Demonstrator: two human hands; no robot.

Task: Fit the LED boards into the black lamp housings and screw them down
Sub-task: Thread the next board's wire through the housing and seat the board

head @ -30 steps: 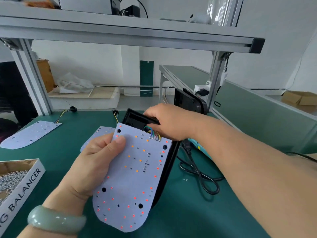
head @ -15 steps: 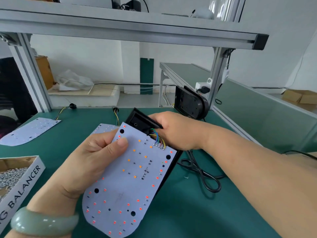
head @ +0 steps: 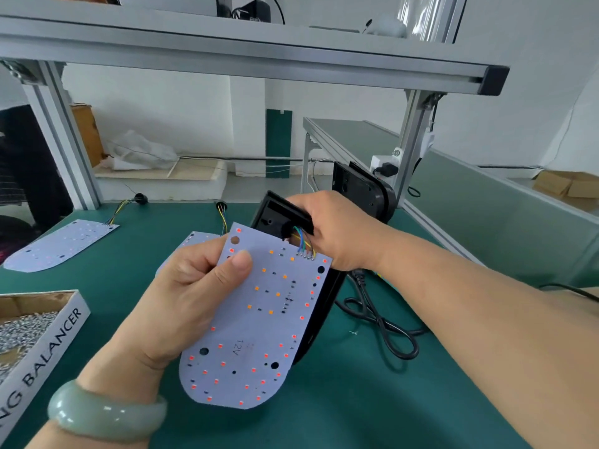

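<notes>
Your left hand (head: pixel 194 296) pinches the LED board (head: pixel 259 325) by its top corner, thumb flat on the face. That looks like a way to keep the rest of the board clear. Your right hand (head: pixel 337 234) is curled round the upper end of the black lamp housing (head: pixel 272 212), tilted up behind the board, probably to feed the coloured wires (head: pixel 303 243) through its hole. The board isn't seated yet, and the screw box (head: pixel 55 338) sits to your left on the green mat (head: pixel 324 416).
</notes>
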